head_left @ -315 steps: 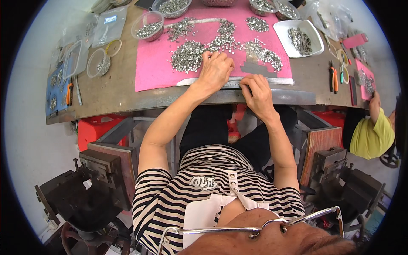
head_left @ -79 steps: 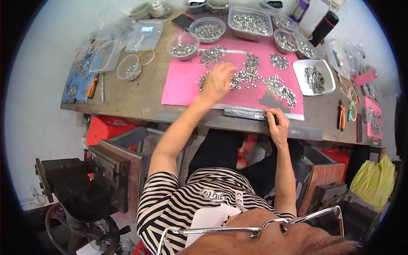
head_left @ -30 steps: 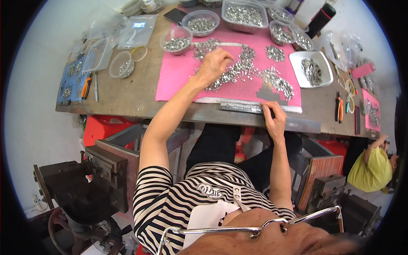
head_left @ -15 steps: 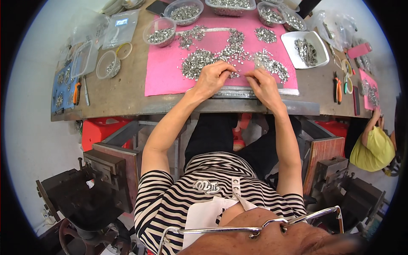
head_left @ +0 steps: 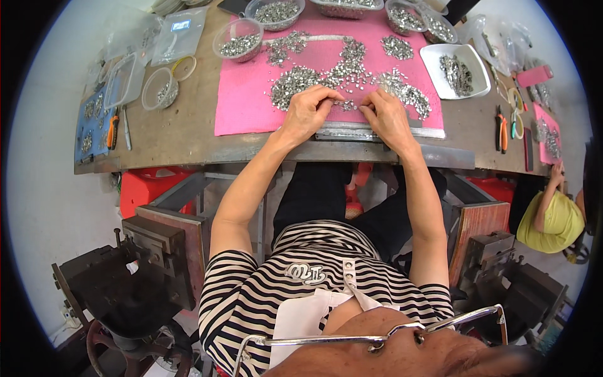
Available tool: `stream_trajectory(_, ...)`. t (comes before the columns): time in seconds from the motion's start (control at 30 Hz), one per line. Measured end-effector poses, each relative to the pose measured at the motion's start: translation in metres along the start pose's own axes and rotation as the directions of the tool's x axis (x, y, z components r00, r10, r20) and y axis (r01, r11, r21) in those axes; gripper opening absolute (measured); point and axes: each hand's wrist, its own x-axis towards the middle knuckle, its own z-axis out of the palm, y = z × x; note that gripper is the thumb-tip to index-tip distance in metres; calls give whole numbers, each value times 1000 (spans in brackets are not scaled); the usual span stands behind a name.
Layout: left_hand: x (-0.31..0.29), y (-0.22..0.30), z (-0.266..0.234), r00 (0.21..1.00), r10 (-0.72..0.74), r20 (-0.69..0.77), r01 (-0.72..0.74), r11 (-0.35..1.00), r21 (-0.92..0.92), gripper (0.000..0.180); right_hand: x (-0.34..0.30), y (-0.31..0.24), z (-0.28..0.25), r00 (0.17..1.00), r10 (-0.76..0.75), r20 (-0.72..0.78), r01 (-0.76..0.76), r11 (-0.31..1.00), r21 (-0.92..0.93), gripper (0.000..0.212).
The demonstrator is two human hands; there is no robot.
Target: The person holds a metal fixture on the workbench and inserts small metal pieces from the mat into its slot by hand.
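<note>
Small shiny metal pieces (head_left: 295, 86) lie in loose heaps on a pink mat (head_left: 245, 122). At the mat's near edge my left hand (head_left: 308, 113) is closed, thumb and forefinger brought together beside a few loose pieces (head_left: 344, 105). Across a small gap my right hand (head_left: 388, 120) is also closed, its fingertips pinched low over the mat. Whatever sits between the fingertips of either hand is too small to name. Below and between the hands lies a flat grey metal bar (head_left: 348, 134) along the table edge. Another heap (head_left: 411, 97) spreads just beyond my right hand.
Clear plastic tubs (head_left: 239, 39) of metal pieces line the far side. A white tray (head_left: 480, 78) with more pieces stands right. Orange-handled pliers (head_left: 501, 129) lie at the right, another pair (head_left: 113, 131) at the left. A person in yellow (head_left: 553, 217) works at far right.
My right hand has curled its fingers in more and shifted slightly. My left hand stays close to the same spot, fingers still pinched. The whole view has tilted a little.
</note>
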Motion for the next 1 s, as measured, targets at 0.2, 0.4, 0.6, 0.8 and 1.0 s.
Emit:
stream_trajectory(0.2, -5, 4, -4, 997, 75, 13, -76, 982, 176, 18, -8, -4, -6, 987, -118, -110, 99, 981, -167, 11)
stream_trajectory(0.4, -3, 0, -8, 987, 140, 77, -148, 982, 119, 14, -9, -7, -13, 993, -108, 58, 117, 974, -193, 9)
stream_trajectory(0.6, -1, -4, -15, 977, 175, 121, -206, 924, 323, 10, -8, -1, -7, 991, -132, 2, 131, 982, -134, 8)
stream_trajectory(0.8, -2, -5, -14, 938, 220, 267, -324, 828, 458, 9, -20, -22, -6, 991, -134, -21, 130, 983, -126, 6)
stream_trajectory(1.0, -6, -3, -9, 945, 225, 239, -321, 785, 530, 7, -35, -53, 13, 972, -220, -78, 228, 967, 117, 10)
